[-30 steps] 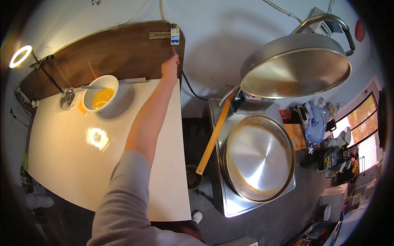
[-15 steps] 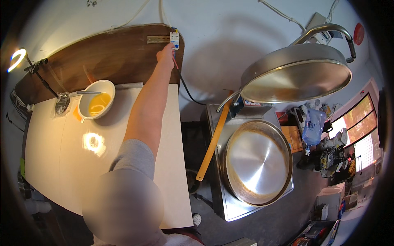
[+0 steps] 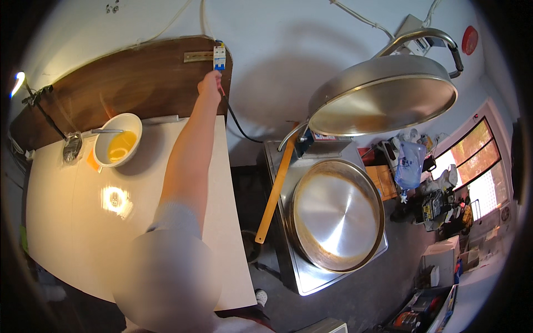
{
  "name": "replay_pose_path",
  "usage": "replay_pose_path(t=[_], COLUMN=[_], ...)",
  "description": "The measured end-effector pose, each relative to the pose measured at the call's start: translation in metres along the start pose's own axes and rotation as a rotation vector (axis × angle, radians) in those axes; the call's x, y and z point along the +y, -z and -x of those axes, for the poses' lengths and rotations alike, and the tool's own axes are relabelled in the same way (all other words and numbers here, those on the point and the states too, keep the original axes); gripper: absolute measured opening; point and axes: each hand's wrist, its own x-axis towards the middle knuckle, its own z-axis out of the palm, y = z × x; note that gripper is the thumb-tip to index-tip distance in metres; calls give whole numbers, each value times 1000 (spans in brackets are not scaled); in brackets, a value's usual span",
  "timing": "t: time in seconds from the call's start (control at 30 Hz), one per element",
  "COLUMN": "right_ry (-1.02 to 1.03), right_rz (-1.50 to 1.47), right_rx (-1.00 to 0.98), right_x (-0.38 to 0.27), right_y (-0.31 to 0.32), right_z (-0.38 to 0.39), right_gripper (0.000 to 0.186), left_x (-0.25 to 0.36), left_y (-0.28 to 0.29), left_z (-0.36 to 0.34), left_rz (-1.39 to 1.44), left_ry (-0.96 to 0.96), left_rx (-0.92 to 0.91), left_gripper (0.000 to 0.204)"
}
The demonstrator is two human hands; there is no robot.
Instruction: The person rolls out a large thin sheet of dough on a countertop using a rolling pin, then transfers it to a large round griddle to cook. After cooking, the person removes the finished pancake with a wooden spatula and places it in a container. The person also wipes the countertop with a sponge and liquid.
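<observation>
My left hand (image 3: 210, 83) is raised, fingers curled, just below a white-and-blue breaker switch (image 3: 219, 58) on a brown board (image 3: 111, 77), by red and black wires (image 3: 234, 119). What the fingers hold, if anything, is hidden. My right hand is out of view. On the white table (image 3: 72, 211) beneath my arm are a white bowl (image 3: 118, 145) of yellow liquid with a metal utensil in it and a bagged dark item (image 3: 72, 147).
A steel cooker with a round pan (image 3: 336, 213) stands at the right, its lid (image 3: 383, 100) raised above. A wooden stick (image 3: 275, 197) leans on it. A ring light (image 3: 18, 83) is at left, clutter (image 3: 438, 205) near a window at right. A blurred patch covers my lower arm.
My left hand rose toward the breaker by half a second ago and now sits slightly lower, just under it. The whole view has shifted left.
</observation>
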Motion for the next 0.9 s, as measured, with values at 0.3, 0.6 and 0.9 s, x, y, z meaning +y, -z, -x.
replay_pose_path(t=[0.3, 0.6, 0.9], right_ry=[40, 557, 767], right_rz=[81, 14, 160], right_rx=[-10, -205, -805], right_x=[2, -92, -108], right_y=[63, 68, -116], right_z=[2, -51, 27], right_gripper=[35, 21, 6], left_x=[-78, 15, 105], left_y=[245, 484, 644], left_z=[249, 494, 703], left_rz=[-765, -1578, -1678], left_ry=[-199, -465, -459], left_rx=[-338, -72, 658], left_gripper=[37, 47, 45])
